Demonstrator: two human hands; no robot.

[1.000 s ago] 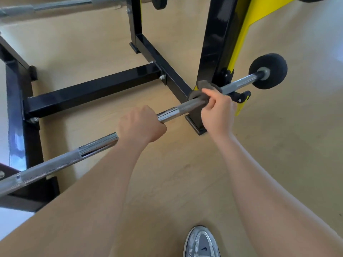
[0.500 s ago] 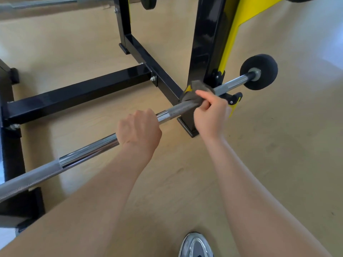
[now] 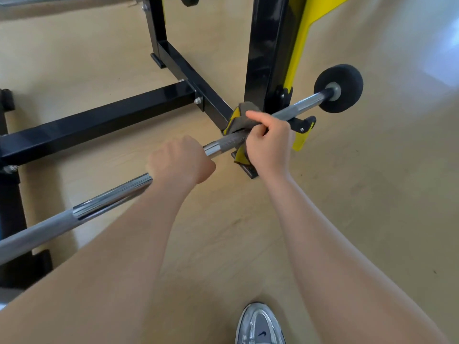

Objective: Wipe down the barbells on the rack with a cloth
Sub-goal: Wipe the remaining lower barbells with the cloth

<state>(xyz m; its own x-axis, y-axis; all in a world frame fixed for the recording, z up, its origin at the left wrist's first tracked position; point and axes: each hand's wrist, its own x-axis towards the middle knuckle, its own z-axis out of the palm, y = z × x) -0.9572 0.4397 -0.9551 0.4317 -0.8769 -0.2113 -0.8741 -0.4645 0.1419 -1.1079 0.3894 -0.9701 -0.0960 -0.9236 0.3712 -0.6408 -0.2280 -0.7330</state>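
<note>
right hand (image 3: 269,142): fingers curled round a grey-brown cloth (image 3: 239,121), pressing it onto the barbell (image 3: 113,198) just inboard of the black rack upright (image 3: 264,58). the thumb lies forward over the cloth. left hand (image 3: 180,162): closed in a full overhand grip on the bar, close beside the right hand, holding nothing else.

position of work piece: the barbell lies low across the rack, carried at this end by a black hook (image 3: 305,122) on the yellow-faced upright, with a small black disc (image 3: 339,88) on the bar's end beyond it. the far support is out of frame. a second bar (image 3: 62,1) shows blurred at the top edge and is judged not yet attended to.

hazards, as judged:

1. pinch. the right hand works hard by the upright; whether it touches cannot be told. a stroke carried toward the disc would drive the fingers into the upright or hook.
2. snag. a loose fold of cloth stands up beside the hook bracket and could catch there, jerking the cloth out of the grip.
3. dislodgement. the hook appears open-topped. a lift or a pull from the left hand could walk the bar off its lip, and a shoe (image 3: 259,324) stands on the floor (image 3: 372,194) on the near side.
4. missed area. the stretch seated on the hook is masked and likely to go unwiped unless the cloth is taken up afresh beyond the upright.
</note>
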